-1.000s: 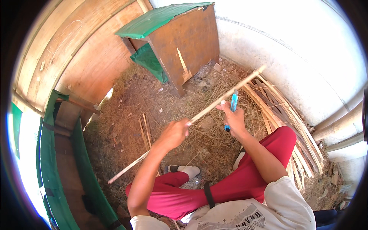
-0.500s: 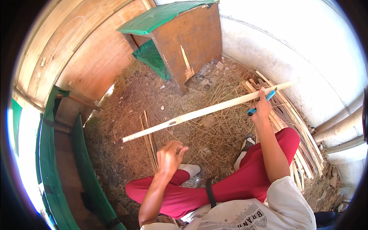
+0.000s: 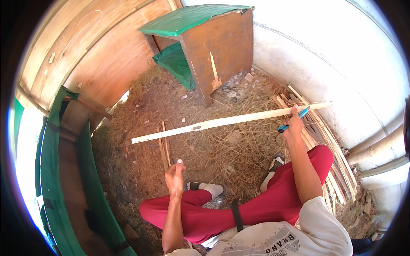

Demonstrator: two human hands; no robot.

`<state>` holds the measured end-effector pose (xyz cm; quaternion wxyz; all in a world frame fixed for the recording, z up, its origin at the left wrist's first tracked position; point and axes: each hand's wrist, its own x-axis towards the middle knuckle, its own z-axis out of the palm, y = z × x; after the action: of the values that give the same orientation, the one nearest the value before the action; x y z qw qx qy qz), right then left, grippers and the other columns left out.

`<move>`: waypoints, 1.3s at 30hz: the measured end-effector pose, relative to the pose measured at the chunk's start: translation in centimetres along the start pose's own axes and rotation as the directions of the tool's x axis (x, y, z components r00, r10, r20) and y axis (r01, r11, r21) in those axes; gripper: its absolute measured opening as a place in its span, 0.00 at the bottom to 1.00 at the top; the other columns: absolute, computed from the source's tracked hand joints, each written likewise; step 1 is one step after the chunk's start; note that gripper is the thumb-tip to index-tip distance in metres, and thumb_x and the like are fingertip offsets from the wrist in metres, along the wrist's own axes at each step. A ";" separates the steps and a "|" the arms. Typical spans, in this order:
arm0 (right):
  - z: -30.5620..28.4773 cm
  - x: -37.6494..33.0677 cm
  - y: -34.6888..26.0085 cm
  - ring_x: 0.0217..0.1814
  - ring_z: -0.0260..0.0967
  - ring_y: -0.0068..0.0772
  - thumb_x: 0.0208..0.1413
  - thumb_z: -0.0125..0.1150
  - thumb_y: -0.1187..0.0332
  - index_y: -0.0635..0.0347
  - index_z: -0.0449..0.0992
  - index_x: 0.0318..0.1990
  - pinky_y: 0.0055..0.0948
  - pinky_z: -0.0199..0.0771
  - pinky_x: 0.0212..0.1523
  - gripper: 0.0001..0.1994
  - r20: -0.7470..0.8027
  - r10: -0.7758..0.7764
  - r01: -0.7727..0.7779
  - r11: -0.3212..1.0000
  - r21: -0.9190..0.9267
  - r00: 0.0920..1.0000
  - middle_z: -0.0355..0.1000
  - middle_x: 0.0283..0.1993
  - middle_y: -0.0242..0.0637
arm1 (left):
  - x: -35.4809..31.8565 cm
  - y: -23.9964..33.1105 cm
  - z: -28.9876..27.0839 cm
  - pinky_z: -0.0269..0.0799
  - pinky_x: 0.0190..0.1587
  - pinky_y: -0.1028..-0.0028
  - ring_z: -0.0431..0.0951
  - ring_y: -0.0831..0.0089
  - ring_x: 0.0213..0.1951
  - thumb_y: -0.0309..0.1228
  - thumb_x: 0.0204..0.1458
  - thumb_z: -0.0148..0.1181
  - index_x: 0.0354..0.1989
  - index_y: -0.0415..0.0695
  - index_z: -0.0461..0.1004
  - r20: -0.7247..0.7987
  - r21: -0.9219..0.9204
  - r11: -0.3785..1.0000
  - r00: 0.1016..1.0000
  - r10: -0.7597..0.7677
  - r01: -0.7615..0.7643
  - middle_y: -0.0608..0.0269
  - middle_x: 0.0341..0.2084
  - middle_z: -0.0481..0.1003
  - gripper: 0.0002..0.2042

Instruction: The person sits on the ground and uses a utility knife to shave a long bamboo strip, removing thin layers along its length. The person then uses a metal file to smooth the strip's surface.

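head view: on the straw-littered ground stands a brown wooden cabinet with a green cover; off to the right lies a stack of thin strips. above the ground stretches a long pale bamboo strip, its right part crossing the stack. the left hand, apart from the strip, is loosely curled, thumb raised. the right hand pinches the strip and clasps a blue utility knife.
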<state>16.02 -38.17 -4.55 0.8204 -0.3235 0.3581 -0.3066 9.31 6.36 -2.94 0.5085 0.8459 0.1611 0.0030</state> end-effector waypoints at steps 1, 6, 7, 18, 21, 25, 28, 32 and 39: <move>-0.1 0.0 0.1 0.19 0.51 0.19 0.66 0.61 0.57 0.57 0.71 0.34 0.27 0.54 0.21 0.14 0.018 0.007 -0.007 1.000 0.007 1.000 0.59 0.24 0.26 | 0.2 -0.2 0.1 0.71 0.40 0.66 0.72 0.77 0.30 0.52 0.61 0.59 0.47 0.37 0.76 0.022 -0.089 0.995 0.999 0.048 -0.046 0.64 0.25 0.76 0.25; -0.4 0.2 0.5 0.19 0.51 0.20 0.66 0.62 0.56 0.57 0.72 0.34 0.27 0.54 0.22 0.14 0.008 0.029 -0.029 0.999 0.017 1.000 0.59 0.24 0.26 | 1.8 2.8 -0.8 0.68 0.54 0.59 0.69 0.66 0.54 0.58 0.60 0.55 0.64 0.38 0.60 0.123 -0.650 0.755 0.992 -0.001 0.081 0.54 0.50 0.72 0.36; -0.7 0.5 0.6 0.19 0.50 0.20 0.66 0.62 0.56 0.57 0.71 0.34 0.27 0.54 0.22 0.15 0.008 0.034 -0.034 0.999 0.016 0.999 0.59 0.24 0.26 | 2.3 3.5 -1.2 0.68 0.55 0.59 0.67 0.64 0.57 0.58 0.61 0.55 0.65 0.38 0.58 0.112 -0.733 0.675 0.994 0.004 0.080 0.53 0.53 0.71 0.37; -1.1 -2.5 -0.4 0.18 0.53 0.21 0.61 0.64 0.48 0.64 0.74 0.39 0.25 0.56 0.20 0.23 0.163 0.316 -0.253 0.913 -0.320 0.935 0.57 0.19 0.26 | 12.2 6.8 -7.8 0.62 0.23 0.72 0.61 0.76 0.18 0.50 0.67 0.48 0.19 0.51 0.61 -0.190 -0.976 -0.100 0.980 -0.057 -0.195 0.70 0.14 0.60 0.24; -3.1 -10.0 -3.9 0.22 0.61 0.20 0.62 0.63 0.47 0.68 0.77 0.48 0.24 0.62 0.23 0.27 0.362 0.320 -0.009 0.760 -0.650 0.875 0.63 0.21 0.28 | 9.6 11.2 -12.3 0.49 0.17 0.76 0.49 0.79 0.13 0.49 0.69 0.42 0.15 0.53 0.53 -0.372 -0.926 0.043 0.926 0.056 -0.375 0.74 0.10 0.50 0.27; -9.8 -19.0 -6.2 0.31 0.69 0.19 0.63 0.65 0.61 0.62 0.79 0.45 0.29 0.71 0.35 0.13 0.711 0.379 0.418 0.610 -0.673 0.592 0.74 0.28 0.31 | 8.5 15.4 -20.6 0.43 0.18 0.73 0.46 0.76 0.15 0.52 0.65 0.48 0.16 0.52 0.53 -0.402 -0.900 0.006 0.834 0.377 -0.436 0.72 0.12 0.48 0.27; -12.3 -23.1 -7.0 0.39 0.75 0.39 0.61 0.64 0.56 0.59 0.79 0.46 0.40 0.74 0.42 0.16 0.611 0.692 0.626 0.292 -0.723 0.384 0.77 0.36 0.42 | 6.0 20.5 -25.5 0.43 0.21 0.70 0.46 0.73 0.17 0.62 0.63 0.42 0.17 0.50 0.53 -0.245 -0.924 0.067 0.716 0.654 -0.378 0.70 0.12 0.48 0.31; -16.2 -25.5 -3.6 0.51 0.74 0.47 0.60 0.62 0.54 0.56 0.78 0.52 0.46 0.71 0.55 0.19 0.643 0.679 0.828 0.093 -0.553 0.353 0.78 0.46 0.43 | 4.9 26.5 -29.3 0.45 0.22 0.70 0.47 0.73 0.19 0.61 0.62 0.38 0.21 0.46 0.55 -0.147 -0.883 0.163 0.591 0.793 -0.440 0.67 0.16 0.50 0.29; -16.4 -26.3 -4.1 0.52 0.75 0.45 0.59 0.63 0.60 0.55 0.76 0.56 0.43 0.70 0.57 0.20 0.663 0.687 0.890 0.052 -0.453 0.297 0.78 0.47 0.42 | 1.6 36.2 -23.0 0.46 0.23 0.73 0.48 0.76 0.20 0.52 0.63 0.46 0.22 0.43 0.54 0.000 -0.825 0.295 0.523 0.853 -0.482 0.65 0.18 0.49 0.26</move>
<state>-12.61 -26.43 0.05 0.3087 -0.9170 -0.1514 0.2022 16.69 10.92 39.11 0.7722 0.5161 -0.3583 0.0950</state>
